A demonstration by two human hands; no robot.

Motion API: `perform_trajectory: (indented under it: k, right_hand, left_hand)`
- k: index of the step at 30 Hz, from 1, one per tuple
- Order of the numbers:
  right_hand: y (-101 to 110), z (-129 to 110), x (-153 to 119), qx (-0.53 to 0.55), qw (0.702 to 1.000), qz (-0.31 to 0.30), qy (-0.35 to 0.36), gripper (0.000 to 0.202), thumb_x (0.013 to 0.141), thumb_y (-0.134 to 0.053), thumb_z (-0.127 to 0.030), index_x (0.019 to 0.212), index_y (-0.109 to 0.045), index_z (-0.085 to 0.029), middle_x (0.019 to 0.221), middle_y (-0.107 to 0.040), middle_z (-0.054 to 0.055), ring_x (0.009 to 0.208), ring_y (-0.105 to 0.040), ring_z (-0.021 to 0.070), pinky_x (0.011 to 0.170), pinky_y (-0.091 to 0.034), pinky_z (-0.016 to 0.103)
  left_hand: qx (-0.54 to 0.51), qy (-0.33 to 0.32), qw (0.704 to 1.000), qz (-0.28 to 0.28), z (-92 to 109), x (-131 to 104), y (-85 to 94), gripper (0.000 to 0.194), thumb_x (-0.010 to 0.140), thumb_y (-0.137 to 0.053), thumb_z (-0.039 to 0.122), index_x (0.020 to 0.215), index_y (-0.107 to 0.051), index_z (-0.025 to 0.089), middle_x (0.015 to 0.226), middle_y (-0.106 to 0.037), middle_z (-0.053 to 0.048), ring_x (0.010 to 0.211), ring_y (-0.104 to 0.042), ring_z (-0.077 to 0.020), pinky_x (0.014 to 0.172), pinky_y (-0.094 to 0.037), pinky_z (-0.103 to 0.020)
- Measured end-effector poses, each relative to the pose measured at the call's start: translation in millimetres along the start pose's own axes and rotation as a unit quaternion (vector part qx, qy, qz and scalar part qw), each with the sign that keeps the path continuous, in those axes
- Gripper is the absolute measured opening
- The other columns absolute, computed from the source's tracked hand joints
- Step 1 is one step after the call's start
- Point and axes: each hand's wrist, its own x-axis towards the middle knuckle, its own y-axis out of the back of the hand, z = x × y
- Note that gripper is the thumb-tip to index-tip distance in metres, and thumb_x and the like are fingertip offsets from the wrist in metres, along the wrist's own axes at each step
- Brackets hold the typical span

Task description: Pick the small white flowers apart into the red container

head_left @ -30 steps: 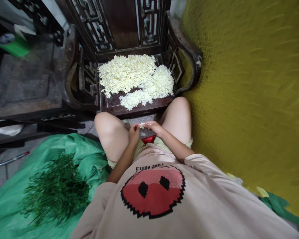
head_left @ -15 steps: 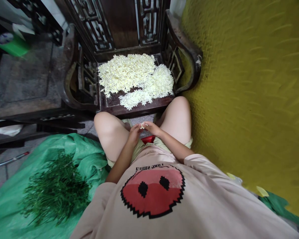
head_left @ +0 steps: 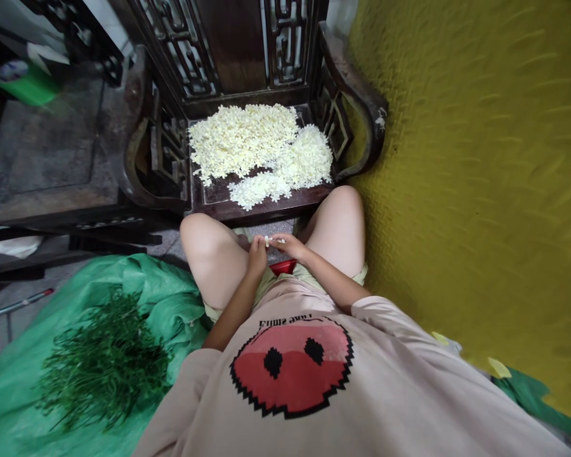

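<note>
Above my lap my two hands meet at the fingertips. My left hand (head_left: 257, 252) is closed in a pinch on a small white flower (head_left: 267, 241). My right hand (head_left: 290, 246) is closed too, its fingertips touching that flower. Another bit of white flower (head_left: 281, 240) shows along the right hand's fingers. Just below the hands, a red object (head_left: 283, 266) sits between my thighs, mostly hidden. Ahead of my knees, loose white and cream flowers (head_left: 242, 141) lie in heaps on a dark wooden chair seat (head_left: 217, 193).
A yellow textured surface (head_left: 466, 190) rises on the right, close to my right knee. At left stands a dark wooden table (head_left: 52, 152) with a green roll (head_left: 27, 82). Green stems (head_left: 109, 362) lie on green plastic sheeting (head_left: 157, 279) beside me.
The flower at my fingertips has shifted slightly left, toward my left hand. My left fingers are more upright, and part of a white flower now shows along the right fingers.
</note>
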Motion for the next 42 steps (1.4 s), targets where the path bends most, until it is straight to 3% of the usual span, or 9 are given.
perform_trajectory:
  k: [4,8,14,28,37,42]
  right_hand:
    - [1,-4,-1,0.018,0.999,0.043,0.002,0.04,0.054,-0.073,-0.049,0.072,-0.062,-0.015,0.055,-0.049,-0.004,0.055,-0.04,0.0091,0.053,-0.026,0.024]
    - [2,-5,-1,0.032,0.999,0.027,0.0,0.041,0.054,-0.071,-0.049,0.074,-0.063,-0.014,0.057,-0.051,-0.004,0.054,-0.039,0.0084,0.054,-0.027,0.024]
    - [3,-6,-1,-0.025,0.996,0.078,0.031,0.039,0.056,-0.069,-0.052,0.068,-0.062,-0.015,0.061,-0.052,-0.001,0.062,-0.044,0.0117,0.057,-0.029,0.024]
    - [-4,-1,-2,-0.07,0.994,-0.011,0.086,0.04,0.069,-0.055,-0.059,0.065,-0.051,-0.019,0.056,-0.042,-0.004,0.06,-0.039,0.0121,0.057,-0.029,0.025]
    - [-2,1,0,-0.014,0.999,-0.007,0.032,0.044,0.065,-0.06,-0.06,0.068,-0.058,-0.016,0.053,-0.043,-0.005,0.052,-0.036,0.0089,0.053,-0.027,0.024]
    - [0,-1,-1,0.006,1.0,0.018,0.017,0.043,0.058,-0.068,-0.056,0.073,-0.064,-0.016,0.06,-0.052,-0.003,0.055,-0.04,0.0093,0.054,-0.029,0.024]
  left_hand:
    - [0.025,-0.016,0.999,-0.017,0,-1,-0.5,0.026,0.085,-0.047,0.041,0.069,-0.046,0.02,0.06,-0.044,0.003,0.06,-0.042,-0.0115,0.061,-0.034,-0.023]
    - [0.005,-0.004,1.0,-0.015,1,-1,-0.9,0.027,0.081,-0.052,0.044,0.071,-0.048,0.02,0.06,-0.044,0.004,0.059,-0.042,-0.011,0.06,-0.035,-0.023]
    - [-0.027,0.021,0.999,-0.017,6,0,-0.6,0.031,0.073,-0.06,0.049,0.069,-0.054,0.019,0.06,-0.047,0.002,0.059,-0.043,-0.0105,0.058,-0.036,-0.022]
    - [-0.07,0.054,0.996,-0.028,4,4,0.7,0.035,0.069,-0.062,0.051,0.062,-0.054,0.017,0.054,-0.043,0.003,0.052,-0.037,-0.0092,0.053,-0.03,-0.023]
    - [-0.091,0.091,0.992,-0.017,7,3,0.2,0.045,0.065,-0.063,0.06,0.063,-0.055,0.016,0.05,-0.044,0.004,0.048,-0.035,-0.007,0.048,-0.029,-0.022]
    - [-0.105,0.093,0.99,-0.019,3,4,0.7,0.046,0.061,-0.066,0.061,0.06,-0.054,0.016,0.046,-0.04,0.005,0.045,-0.032,-0.0059,0.046,-0.025,-0.022]
